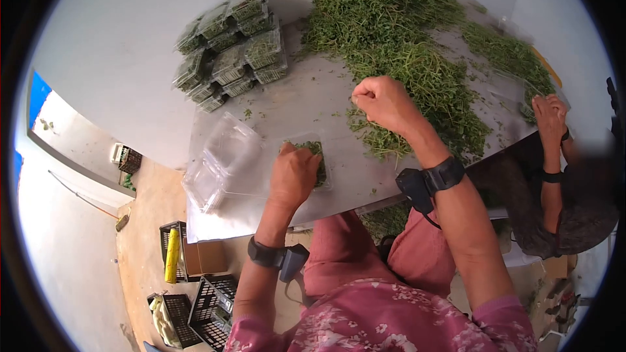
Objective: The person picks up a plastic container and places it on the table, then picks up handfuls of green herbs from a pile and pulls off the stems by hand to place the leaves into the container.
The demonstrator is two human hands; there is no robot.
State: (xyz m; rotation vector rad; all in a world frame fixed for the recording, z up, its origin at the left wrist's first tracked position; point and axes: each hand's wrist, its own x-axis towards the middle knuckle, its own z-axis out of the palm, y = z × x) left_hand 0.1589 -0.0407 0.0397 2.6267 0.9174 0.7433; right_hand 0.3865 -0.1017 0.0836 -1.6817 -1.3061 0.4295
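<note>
My left hand (292, 173) is bent down into a clear plastic clamshell box (328, 182), its fingers curled on the leafy green sprigs (313, 148) inside. The hand covers much of the box. My right hand (389, 105) is raised at the near left side of a large heap of green sprigs (391, 19), thumb and fingers closed in a pinch. Whatever may be between those fingertips is too small to make out. Left of my left hand stand open clear clamshell boxes (228, 146), partly nested together.
Filled clamshell boxes (228, 65) are stacked at the table's back left. On the right, another person's hands (551, 114) work at more greens (512, 52). Black crates (212, 309) and a yellow roll (172, 255) are on the floor at left. Loose leaves dot the table (287, 101).
</note>
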